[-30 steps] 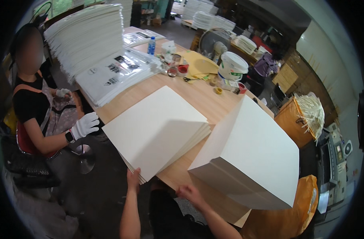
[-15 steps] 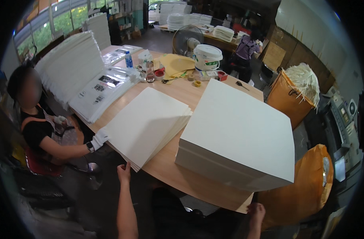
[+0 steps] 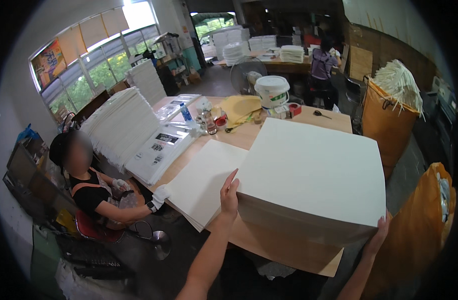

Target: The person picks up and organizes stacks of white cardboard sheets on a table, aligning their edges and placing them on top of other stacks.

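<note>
A thick stack of large white sheets lies on the wooden table in front of me. My left hand presses flat against the stack's near left corner. My right hand grips its near right corner, fingers curled over the edge. A thinner, slanted stack of white sheets rests to the left, touching the big one.
A seated person in white gloves works at the table's left side beside a tall leaning pile of sheets. A white bucket, bottles, tape, scissors and a fan stand at the far end. Orange bins flank the right.
Both my hands rose from below the table edge onto the big stack's near corners. The camera view tilted upward, showing more of the room.
</note>
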Action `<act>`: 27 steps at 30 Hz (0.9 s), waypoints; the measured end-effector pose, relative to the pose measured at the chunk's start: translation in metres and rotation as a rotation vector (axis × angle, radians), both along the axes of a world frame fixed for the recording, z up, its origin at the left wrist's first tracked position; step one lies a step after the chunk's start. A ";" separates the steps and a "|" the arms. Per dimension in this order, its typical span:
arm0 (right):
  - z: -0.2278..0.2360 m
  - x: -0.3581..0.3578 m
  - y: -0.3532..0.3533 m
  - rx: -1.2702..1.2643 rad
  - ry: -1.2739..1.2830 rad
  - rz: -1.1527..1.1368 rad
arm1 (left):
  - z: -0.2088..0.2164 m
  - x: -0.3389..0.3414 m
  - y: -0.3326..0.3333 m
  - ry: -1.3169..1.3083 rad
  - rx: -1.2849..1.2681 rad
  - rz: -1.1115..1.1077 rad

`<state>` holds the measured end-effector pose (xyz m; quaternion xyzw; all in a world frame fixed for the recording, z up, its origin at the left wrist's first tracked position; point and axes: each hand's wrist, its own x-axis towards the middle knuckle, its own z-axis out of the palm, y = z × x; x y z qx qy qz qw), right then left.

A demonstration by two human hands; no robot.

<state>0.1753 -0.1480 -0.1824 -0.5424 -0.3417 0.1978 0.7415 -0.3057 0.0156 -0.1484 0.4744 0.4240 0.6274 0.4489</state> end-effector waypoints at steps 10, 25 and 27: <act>-0.043 0.010 0.004 0.077 0.035 -0.112 | -0.029 0.021 0.008 -0.141 0.058 0.245; -0.067 0.004 0.015 0.088 0.082 -0.296 | -0.087 -0.003 0.028 0.173 0.262 0.527; -0.056 -0.001 0.008 0.066 0.166 -0.159 | -0.045 0.001 0.019 0.046 0.310 0.446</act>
